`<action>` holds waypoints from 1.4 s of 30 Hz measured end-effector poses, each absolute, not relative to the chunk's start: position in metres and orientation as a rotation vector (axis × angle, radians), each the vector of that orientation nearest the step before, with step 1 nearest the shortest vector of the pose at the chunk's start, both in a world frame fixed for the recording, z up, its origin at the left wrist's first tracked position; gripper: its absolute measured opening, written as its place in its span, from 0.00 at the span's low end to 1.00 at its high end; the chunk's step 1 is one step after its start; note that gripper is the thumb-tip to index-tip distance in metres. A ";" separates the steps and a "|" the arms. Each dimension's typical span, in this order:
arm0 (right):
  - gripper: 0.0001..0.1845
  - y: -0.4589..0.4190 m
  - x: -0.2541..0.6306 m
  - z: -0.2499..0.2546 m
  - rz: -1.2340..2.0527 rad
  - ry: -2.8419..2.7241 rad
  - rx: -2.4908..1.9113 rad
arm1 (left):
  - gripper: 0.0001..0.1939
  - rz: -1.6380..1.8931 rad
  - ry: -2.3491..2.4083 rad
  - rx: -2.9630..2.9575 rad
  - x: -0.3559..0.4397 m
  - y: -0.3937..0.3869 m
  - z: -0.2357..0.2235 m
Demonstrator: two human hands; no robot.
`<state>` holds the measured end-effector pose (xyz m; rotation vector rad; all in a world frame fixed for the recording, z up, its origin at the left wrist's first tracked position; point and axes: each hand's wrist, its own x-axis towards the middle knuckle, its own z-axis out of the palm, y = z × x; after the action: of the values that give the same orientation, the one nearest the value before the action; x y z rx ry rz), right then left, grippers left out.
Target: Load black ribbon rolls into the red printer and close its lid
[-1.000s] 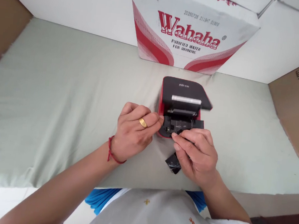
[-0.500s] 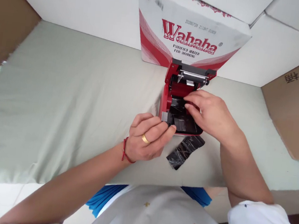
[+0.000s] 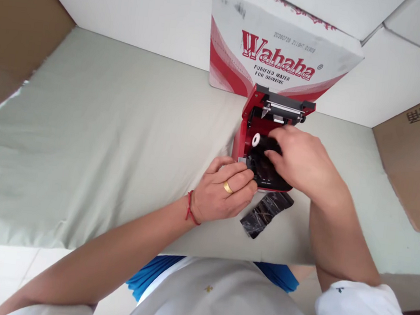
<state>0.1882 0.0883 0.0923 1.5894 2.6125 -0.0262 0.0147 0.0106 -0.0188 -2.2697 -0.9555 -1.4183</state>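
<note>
A red label printer [image 3: 237, 140] stands on the covered table with its lid [image 3: 282, 102] raised. Inside lies a roll of black film [image 3: 266, 144], its white core end [image 3: 256, 139] tipped up and showing on the left. My right hand [image 3: 300, 160] reaches into the printer from the right, thumb and fingers closed around the roll's right part, which they hide. My left hand [image 3: 227, 187] is curled around the printer's front left corner, with a small grey piece [image 3: 242, 160] showing above its fingers. In front of the printer lies a creased strip of shiny black film [image 3: 267, 214].
A Wahaha water carton [image 3: 282, 54] stands right behind the printer. White boxes [image 3: 143, 13] form a wall at the back. Brown cardboard boxes stand at the left [image 3: 20, 29] and right [image 3: 417, 166]. A pale green cloth [image 3: 122, 132] covers the table, whose front edge is near my body.
The black roll's left end has come up, so its white core now shows. My right hand has closed around the roll. My left hand's fingers have curled lower over the printer's corner. The view has shifted slightly.
</note>
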 end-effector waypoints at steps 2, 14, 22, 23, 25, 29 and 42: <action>0.18 0.069 0.213 0.106 -0.186 2.785 1.670 | 0.04 -1.410 -0.951 -2.280 0.014 0.011 -0.020; 0.26 0.026 0.366 0.056 -0.647 2.294 2.011 | 0.06 -1.461 -0.938 -2.303 0.015 0.013 -0.025; 0.19 0.007 0.297 0.018 -0.725 2.464 1.868 | 0.06 -1.443 -0.961 -2.343 0.013 0.013 -0.027; 0.20 0.006 0.291 0.017 -0.708 2.433 1.821 | 0.06 -1.440 -0.956 -2.342 0.012 0.013 -0.026; 0.21 0.005 0.285 0.021 -0.688 2.428 1.733 | 0.06 -1.435 -0.945 -2.342 0.012 0.014 -0.025; 0.18 0.003 0.288 0.060 -1.056 2.611 1.339 | 0.06 -1.430 -0.951 -2.326 0.013 0.013 -0.024; 0.19 0.089 0.205 0.097 -0.225 2.709 1.693 | 0.07 -1.430 -0.963 -2.330 0.013 0.012 -0.025</action>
<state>0.2047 0.0887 0.0970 1.6931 2.7093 -0.2250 0.0127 0.0119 -0.0253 -2.3302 -0.9634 -1.4299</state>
